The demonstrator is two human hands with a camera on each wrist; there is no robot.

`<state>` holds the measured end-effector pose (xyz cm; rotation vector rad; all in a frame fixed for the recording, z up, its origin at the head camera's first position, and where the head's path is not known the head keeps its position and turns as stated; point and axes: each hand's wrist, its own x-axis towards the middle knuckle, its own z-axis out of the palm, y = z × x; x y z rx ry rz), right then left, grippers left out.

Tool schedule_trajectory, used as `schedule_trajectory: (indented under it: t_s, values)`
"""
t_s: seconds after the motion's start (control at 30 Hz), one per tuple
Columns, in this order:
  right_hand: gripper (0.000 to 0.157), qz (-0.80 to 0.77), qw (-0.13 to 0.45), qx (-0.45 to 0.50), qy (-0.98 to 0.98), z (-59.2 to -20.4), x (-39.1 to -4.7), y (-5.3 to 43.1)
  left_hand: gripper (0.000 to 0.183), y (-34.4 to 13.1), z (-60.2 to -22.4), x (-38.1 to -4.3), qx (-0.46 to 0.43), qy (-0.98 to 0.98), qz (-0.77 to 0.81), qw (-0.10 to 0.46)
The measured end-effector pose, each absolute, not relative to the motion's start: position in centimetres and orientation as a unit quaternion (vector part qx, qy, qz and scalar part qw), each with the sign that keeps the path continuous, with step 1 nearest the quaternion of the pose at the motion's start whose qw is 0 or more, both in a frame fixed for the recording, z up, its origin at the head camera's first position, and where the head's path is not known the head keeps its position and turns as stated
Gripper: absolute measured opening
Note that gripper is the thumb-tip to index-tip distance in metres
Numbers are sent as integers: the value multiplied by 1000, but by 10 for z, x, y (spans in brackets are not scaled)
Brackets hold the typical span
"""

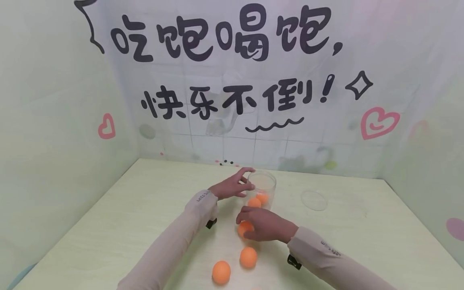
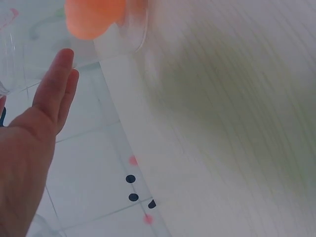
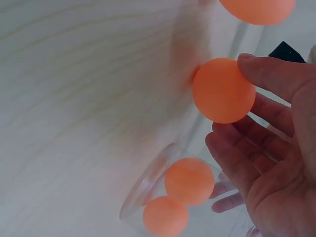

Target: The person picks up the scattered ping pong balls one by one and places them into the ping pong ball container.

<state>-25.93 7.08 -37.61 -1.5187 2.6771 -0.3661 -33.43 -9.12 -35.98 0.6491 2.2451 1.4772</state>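
Note:
A clear plastic jar (image 1: 270, 183) stands on the table with orange ping-pong balls (image 1: 254, 202) inside, two of them showing. My left hand (image 1: 233, 186) is at the jar's left side and holds it near the rim, fingers spread around the wall. The left wrist view shows two fingers (image 2: 54, 89) of that hand, fairly straight, along the jar. In front of the jar, my right hand (image 1: 270, 225) holds another orange ping-pong ball (image 3: 224, 91) between thumb and fingers. Part of this ball is hidden by the hand in the head view.
Two loose ping-pong balls, one ball (image 1: 248, 257) and a second ball (image 1: 221, 272), lie on the table nearer me. A clear round lid (image 1: 314, 200) lies right of the jar. Behind the table (image 1: 119, 209) hangs a printed curtain (image 1: 232, 72), with curtain on both sides.

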Motion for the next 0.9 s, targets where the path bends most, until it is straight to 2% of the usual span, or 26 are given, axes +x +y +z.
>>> schedule_trajectory:
  t_s: [0.27,0.5,0.9]
  values:
    - [23,-117,8,-496,861,-382,-260,68,56,-92,-361,-337,237,790,533,190]
    - [23,-136,33,-485,863,-387,-260,61,57,-93,-360,-335,241,786,535,195]
    - [22,-118,16,-502,857,-387,-252,55,57,-93,-361,-335,237,797,520,195]
